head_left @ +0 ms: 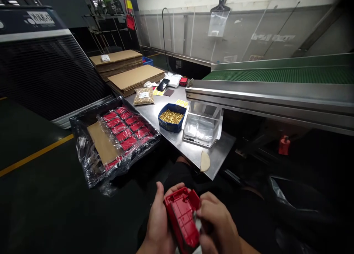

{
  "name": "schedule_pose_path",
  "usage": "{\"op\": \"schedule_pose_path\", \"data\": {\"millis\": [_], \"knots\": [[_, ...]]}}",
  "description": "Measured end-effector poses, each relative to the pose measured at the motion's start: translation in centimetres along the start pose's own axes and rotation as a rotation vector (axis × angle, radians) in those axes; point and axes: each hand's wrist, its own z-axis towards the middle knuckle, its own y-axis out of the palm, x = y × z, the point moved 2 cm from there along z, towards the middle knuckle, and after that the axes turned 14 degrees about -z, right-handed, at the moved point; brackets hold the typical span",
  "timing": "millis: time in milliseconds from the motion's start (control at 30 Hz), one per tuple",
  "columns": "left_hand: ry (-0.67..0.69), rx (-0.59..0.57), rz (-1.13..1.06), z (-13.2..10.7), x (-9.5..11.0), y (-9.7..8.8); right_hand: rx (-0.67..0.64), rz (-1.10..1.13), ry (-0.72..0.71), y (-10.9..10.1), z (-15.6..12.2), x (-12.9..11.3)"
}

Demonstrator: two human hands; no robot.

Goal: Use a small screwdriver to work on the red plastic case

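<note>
**Workshop counter [188, 147], red housing [181, 217] held before it**

The counter is bordered by a green conveyor [276, 75] at one o'clock from the housing. At twelve o'clock, a blue bin [168, 126] is filled with gold-coloured pieces [171, 117]; just beside it, at three o'clock, a clear box [198, 141] is placed. Toward half past ten from the housing, red parts [128, 127] are held in a plastic-lined black crate [94, 111]. The housing, open side up, is clasped by the left hand [159, 222], its thumb raised. By the right hand [217, 213], fingers curled and blurred, the housing's three o'clock edge is met; whether anything is gripped there cannot be told.
</note>
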Motion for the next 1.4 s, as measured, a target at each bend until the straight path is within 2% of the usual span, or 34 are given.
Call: {"op": "schedule_pose_path", "data": {"millis": [67, 100, 133, 200, 267, 367, 667, 800, 900, 1067, 1167, 1233, 1333, 1400], "knots": [[0.319, 0.018, 0.277, 0.2, 0.2, -0.5, 0.035, 0.106, 0.397, 0.4, 0.4, 1.2], [0.517, -0.003, 0.442, 0.1, 0.4, -0.6, 0.017, 0.174, 0.562, 0.6, 0.6, 1.7], [0.701, -0.048, 0.596, -0.2, 0.5, -0.6, 0.003, 0.249, 0.667, 0.8, 0.9, 2.2], [0.946, -0.178, 0.808, -0.9, 0.3, -0.4, -0.002, 0.351, 0.756, 0.9, 1.6, 2.8], [1.028, -0.306, 0.883, -1.7, -0.3, -0.1, -0.006, 0.369, 0.788, 0.9, 2.0, 3.2], [1.045, -0.365, 0.877, -2.3, -1.0, 0.5, -0.018, 0.356, 0.801, 0.9, 2.1, 3.4], [1.022, -0.261, 0.911, -2.2, -1.3, 1.5, -0.107, 0.36, 0.845, 1.1, 1.7, 3.6], [0.894, -0.347, 1.02, -2.2, -0.6, 1.6, -0.165, 0.316, 0.866, 0.7, 2.4, 4.0], [0.772, -0.406, 1.007, -2.3, 0.0, 1.3, -0.204, 0.316, 0.873, 0.3, 2.9, 4.2], [0.646, -0.313, 0.972, -2.4, 0.0, 1.5, -0.239, 0.391, 0.847, 0.9, 2.7, 4.2], [0.712, -0.232, 1.081, -2.4, -0.1, 1.9, -0.254, 0.447, 0.839, 1.4, 2.2, 4.3], [0.714, -0.244, 1.093, -2.4, 0.0, 2.1, -0.264, 0.492, 0.833, 1.5, 2.1, 4.5], [0.529, -0.298, 1.016, -2.2, 0.3, 1.9, -0.288, 0.542, 0.831, 1.5, 2.2, 4.9], [0.418, -0.286, 1.01, -2.1, 0.6, 1.7, -0.305, 0.558, 0.838, 1.4, 2.4, 5.1]]}}
